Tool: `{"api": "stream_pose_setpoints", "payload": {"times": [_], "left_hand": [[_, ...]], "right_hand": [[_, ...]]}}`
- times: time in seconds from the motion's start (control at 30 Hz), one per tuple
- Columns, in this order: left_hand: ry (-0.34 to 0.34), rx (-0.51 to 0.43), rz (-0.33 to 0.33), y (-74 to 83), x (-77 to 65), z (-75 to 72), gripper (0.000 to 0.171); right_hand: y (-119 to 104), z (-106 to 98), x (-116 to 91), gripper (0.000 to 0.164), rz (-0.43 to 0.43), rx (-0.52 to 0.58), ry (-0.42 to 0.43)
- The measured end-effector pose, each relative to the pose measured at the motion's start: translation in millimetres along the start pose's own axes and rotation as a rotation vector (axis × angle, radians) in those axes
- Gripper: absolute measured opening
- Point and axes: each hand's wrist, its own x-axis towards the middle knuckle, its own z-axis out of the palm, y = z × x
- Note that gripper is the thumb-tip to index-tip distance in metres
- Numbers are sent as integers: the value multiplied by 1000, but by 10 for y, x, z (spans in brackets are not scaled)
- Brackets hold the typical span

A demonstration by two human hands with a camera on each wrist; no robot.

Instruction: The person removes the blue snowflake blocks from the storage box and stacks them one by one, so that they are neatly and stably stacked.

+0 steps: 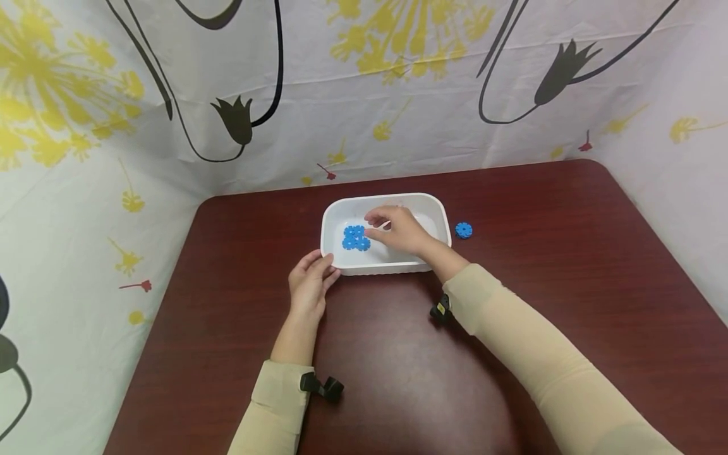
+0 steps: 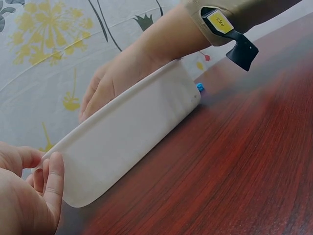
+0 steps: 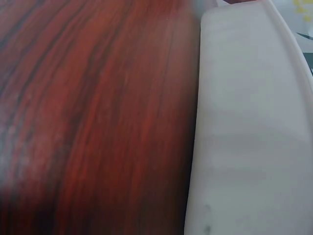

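Note:
A white plastic tray (image 1: 392, 268) stands on the table. Inside it, toward the left, lie several blue notched discs (image 1: 355, 245), flat and close together. My left hand (image 1: 309, 284) holds the tray's near left corner; in the left wrist view the thumb is at the rim and the fingers (image 2: 55, 178) lie against the outer wall. Over the tray reaches my right hand (image 1: 400, 230), its thumb and fingers spread apart, thumb tip right at the edge of the discs. The right wrist view shows only the tray's outer wall (image 3: 249, 117) and the table, not the hand.
Just right of the tray, more blue notched discs (image 1: 463, 230) sit on the dark red wooden table (image 1: 546, 253). A white cloth with flower prints (image 1: 307, 120) hangs behind the table and along its sides. Both wrists wear black camera mounts (image 1: 322, 385).

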Motion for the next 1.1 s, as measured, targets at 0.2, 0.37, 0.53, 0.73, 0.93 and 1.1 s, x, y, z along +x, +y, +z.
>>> {"api": "stream_pose_setpoints", "payload": {"times": [0.2,0.37,0.53,0.73,0.93,1.1], "left_hand": [[12,22,-15,-7,-11,-11,39],[9,37,-17,-7,-23,-13,41],[-2,38,-12,4,-19,-6,42],[-3,33,-16,6,-9,-3,42],[11,34,-16,5,0,-10,39],[1,26,-13,4,2,-5,39]], "right_hand": [[47,68,-23,32,59,-47,-174],[72,80,-44,31,40,-122,-257],[61,63,-42,35,-37,-226,-348],[82,-28,-80,34,9,-296,-358],[147,-140,-115,30,88,-322,-291],[151,-165,-104,39,140,-347,-257]]}}
